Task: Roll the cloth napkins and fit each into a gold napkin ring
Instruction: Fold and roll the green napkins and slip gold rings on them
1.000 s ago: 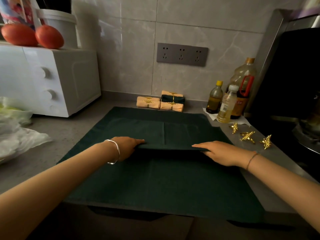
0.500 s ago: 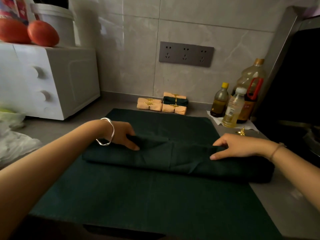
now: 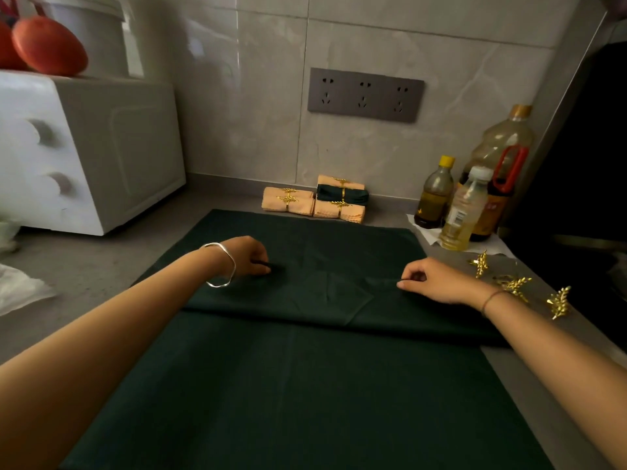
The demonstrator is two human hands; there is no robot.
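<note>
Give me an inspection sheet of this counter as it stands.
Surface: grey countertop, mostly covered by cloth.
Job's things: dark green cloth napkin folded over across its middle; three loose gold leaf-shaped napkin rings to its right; ringed peach and green napkin rolls by the wall.
Clutter: three oil bottles on white paper; white plastic bag at left.
Hands: left hand and right hand each pinch the napkin's folded layer.
Cables: nothing seen.
Surroundings: tiled wall with grey socket panel; white appliance with orange-red fruit on top.

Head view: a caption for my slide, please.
The left hand and right hand pinch a folded green napkin, gold rings nearby.
</note>
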